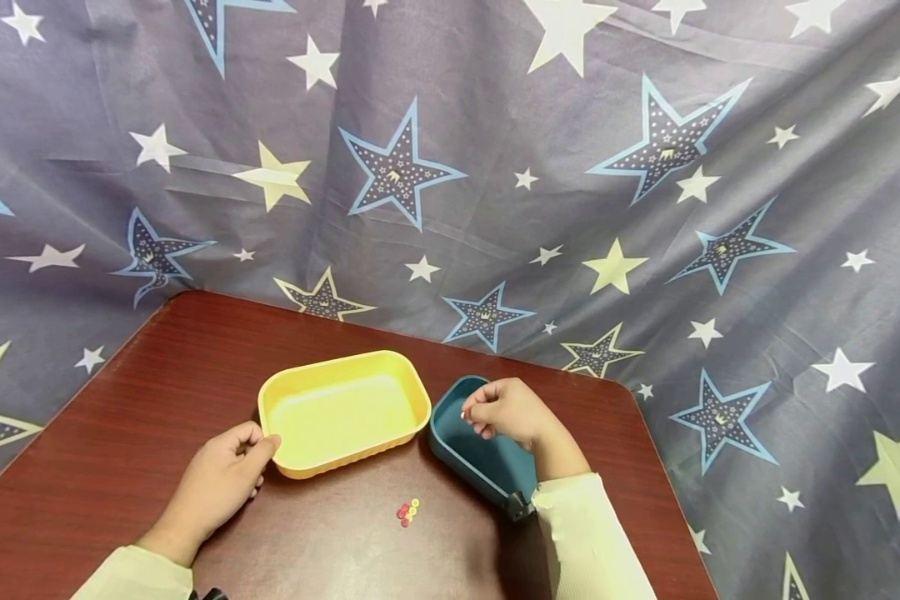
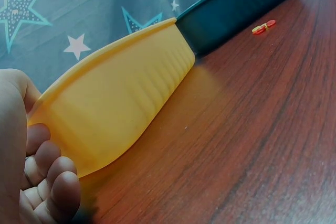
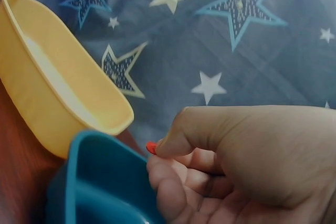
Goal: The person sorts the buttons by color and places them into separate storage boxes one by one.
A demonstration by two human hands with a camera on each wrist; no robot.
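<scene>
A yellow plastic bin (image 1: 345,462) stands on the table, its left end gripped by my left hand (image 1: 221,479), thumb over the rim and fingers outside. Faint yellow shapes show on its floor, too indistinct to name. Over the teal bin (image 1: 461,467) hovers my right hand (image 1: 513,412), pinching a small red button (image 3: 151,147) between thumb and index finger. The button is above the rim and touches neither bin. Several red and yellow buttons (image 1: 408,512) lie in a loose cluster on the table, in front of the gap between the bins.
The dark red wooden table (image 1: 330,542) extends around both bins. Behind it hangs a grey curtain (image 1: 495,125) printed with stars, close to the table's back edge. The bins nearly touch at their neighbouring ends. A black wrist strap (image 1: 519,506) shows at the right cuff.
</scene>
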